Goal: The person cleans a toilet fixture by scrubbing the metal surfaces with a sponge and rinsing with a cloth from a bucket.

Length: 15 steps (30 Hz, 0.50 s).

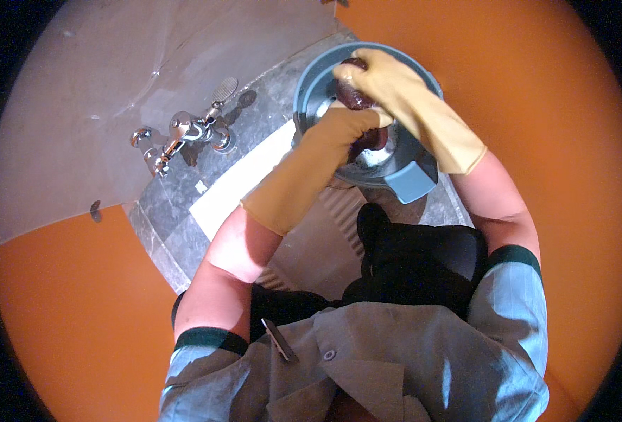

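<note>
A round blue-grey basin [410,184] with a broad tab handle holds shallow, shiny water. Over it, both hands wear long tan rubber gloves and grip a wet, dark red bunched cloth [354,96]. My right hand [369,68] has its fingers curled over the cloth's far end near the basin's back rim. Closer to me, my left hand [353,125] is wrapped round the cloth's lower part, and some dark red bulges out below the glove. The left fingertips are partly hidden by the cloth and glove.
Left of the basin, a chrome mixer tap [184,130] rises from a grey marbled ledge [174,204]. A white flat panel [244,181] lies beside the basin. Orange surfaces [522,91] flank the ledge, and a pale smooth surface [100,91] spreads behind the tap. My dark-clad knees are close below.
</note>
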Motion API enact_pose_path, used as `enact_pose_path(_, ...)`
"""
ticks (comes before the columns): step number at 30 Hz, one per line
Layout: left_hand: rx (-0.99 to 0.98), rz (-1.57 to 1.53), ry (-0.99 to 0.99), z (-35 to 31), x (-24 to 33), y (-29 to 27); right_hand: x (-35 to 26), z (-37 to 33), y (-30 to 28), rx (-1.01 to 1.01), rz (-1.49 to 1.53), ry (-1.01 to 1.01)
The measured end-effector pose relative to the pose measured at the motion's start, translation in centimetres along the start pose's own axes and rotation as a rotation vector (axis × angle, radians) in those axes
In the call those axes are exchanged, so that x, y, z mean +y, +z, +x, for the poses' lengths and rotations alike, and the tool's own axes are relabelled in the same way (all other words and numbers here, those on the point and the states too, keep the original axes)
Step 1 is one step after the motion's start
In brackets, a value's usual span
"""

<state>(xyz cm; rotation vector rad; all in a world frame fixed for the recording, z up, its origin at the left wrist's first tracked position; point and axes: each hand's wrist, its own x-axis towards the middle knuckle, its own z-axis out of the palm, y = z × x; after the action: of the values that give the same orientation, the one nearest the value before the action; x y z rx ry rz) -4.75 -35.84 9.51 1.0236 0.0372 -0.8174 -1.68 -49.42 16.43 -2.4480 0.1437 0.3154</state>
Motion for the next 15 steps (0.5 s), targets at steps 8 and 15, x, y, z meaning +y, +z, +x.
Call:
enact_pose_path(8, 0.24, -0.023, 0.07, -0.9, -1.7, 0.7, -3.5, 0.8, 2.8, -0.073, -0.3, 0.137)
enact_pose_path(15, -0.033, -0.635, -0.266, -4.2, 2.0, -0.7, -1.3, 1.6, -1.2, -0.296, 0.299, -0.245)
